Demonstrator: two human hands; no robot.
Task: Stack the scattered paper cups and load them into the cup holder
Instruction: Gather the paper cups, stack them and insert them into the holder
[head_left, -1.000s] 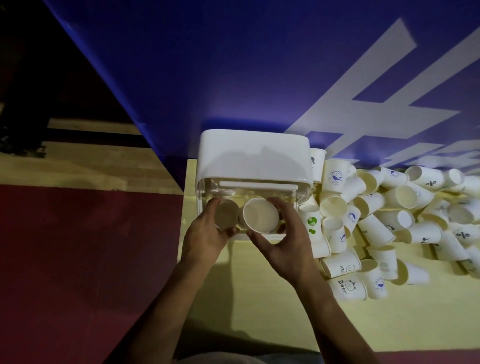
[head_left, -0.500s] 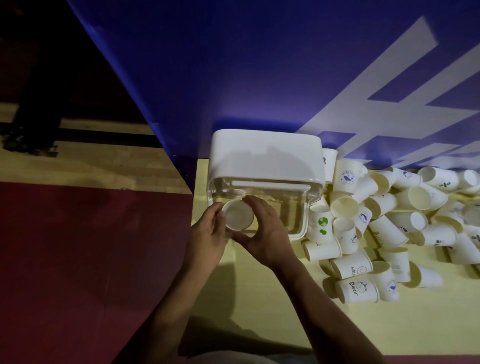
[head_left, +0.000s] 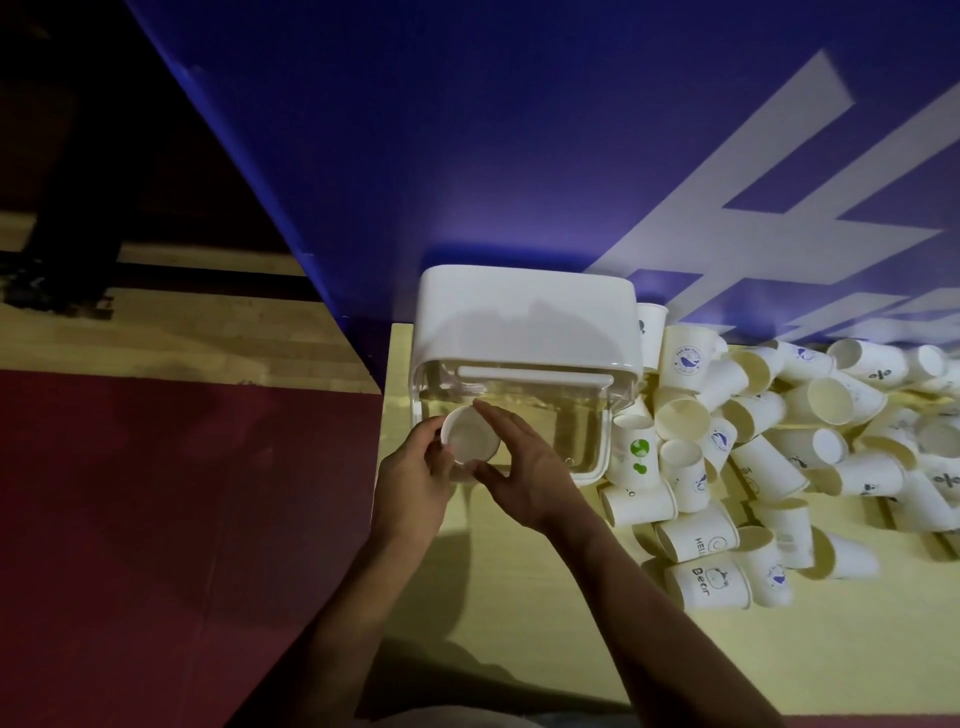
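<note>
— Is one cup (head_left: 470, 435) in the cup holder (head_left: 524, 317), or several nested?
— I can't tell. Only the rim shows. The fingers of the left hand (head_left: 410, 478) and the right hand (head_left: 524, 467) cover its wall.
— And the pile of cups (head_left: 779, 441)?
— It runs off the right edge, and the prints on the far ones are too small to read.
— The white lettering (head_left: 779, 208)?
— It is cut off at the right edge. The forearms (head_left: 649, 613) leave at the bottom.
</note>
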